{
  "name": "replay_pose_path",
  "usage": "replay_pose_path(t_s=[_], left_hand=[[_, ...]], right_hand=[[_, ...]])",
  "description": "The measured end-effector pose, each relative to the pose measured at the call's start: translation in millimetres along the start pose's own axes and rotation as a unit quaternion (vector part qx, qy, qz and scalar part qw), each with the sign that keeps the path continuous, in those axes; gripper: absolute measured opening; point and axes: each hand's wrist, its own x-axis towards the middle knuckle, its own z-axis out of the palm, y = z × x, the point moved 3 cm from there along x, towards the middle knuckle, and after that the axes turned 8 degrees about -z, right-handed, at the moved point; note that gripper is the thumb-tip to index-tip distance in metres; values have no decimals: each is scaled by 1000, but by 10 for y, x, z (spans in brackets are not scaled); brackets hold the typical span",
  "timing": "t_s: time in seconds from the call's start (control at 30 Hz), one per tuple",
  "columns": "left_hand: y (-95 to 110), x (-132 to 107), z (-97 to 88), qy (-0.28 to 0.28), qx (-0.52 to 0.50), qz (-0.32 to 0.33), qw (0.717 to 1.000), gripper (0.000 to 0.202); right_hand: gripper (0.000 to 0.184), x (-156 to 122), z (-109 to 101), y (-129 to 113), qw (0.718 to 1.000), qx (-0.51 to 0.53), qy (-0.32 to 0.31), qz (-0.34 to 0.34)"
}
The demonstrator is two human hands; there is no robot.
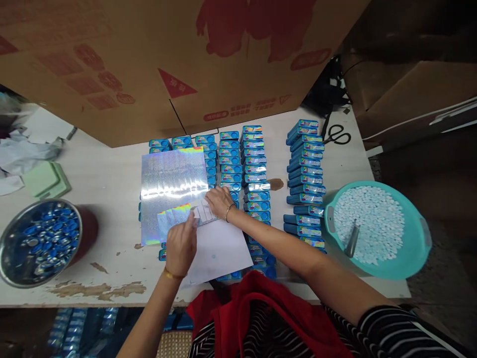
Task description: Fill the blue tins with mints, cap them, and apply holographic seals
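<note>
A shiny holographic sticker sheet (169,181) lies on the white table (108,179), over rows of small blue tins (255,169). A partly used sticker sheet (201,215) with a white backing (219,248) lies in front of it. My left hand (181,244) pinches the edge of a sticker on that sheet with curled fingers. My right hand (220,200), a bangle on its wrist, presses flat on the sheet's far end, fingers spread.
A steel bowl (39,242) of blue lids stands at the left. A teal basin (377,228) of white tablets with a metal scoop sits right. Scissors (337,135) lie at the back right. A large cardboard box (179,59) looms behind. A green lid (46,180) lies left.
</note>
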Motion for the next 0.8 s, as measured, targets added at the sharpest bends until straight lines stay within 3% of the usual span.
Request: replay_pose_path(t_s=[0.07, 0.13, 0.23, 0.37, 0.53, 0.63, 0.8], left_hand=[[119, -26, -252, 72, -91, -74, 991, 63], [220, 0, -440, 132, -202, -151, 959, 70], [337, 105, -520, 156, -344, -234, 896, 75], [501, 244, -352, 118, -433, -279, 849, 74], [840, 325, 71, 42, -501, -310, 807, 75], [1092, 372, 346, 4, -498, -296, 815, 74], [1436, 558, 755, -35, -393, -210, 895, 67]], right_hand=[[29, -40, -20, -28, 999, 21, 27, -8], [32, -138, -113, -87, 994, 70, 84, -28], [41, -414, -365, -198, 959, 211, 177, -66], [46, -860, -662, -262, 891, 402, 209, -33], [31, -1300, -774, -32, 849, 458, 249, 83], [30, -1518, -734, 288, 831, 473, 264, 129], [38, -1696, -686, 939, 828, 460, 243, 209]])
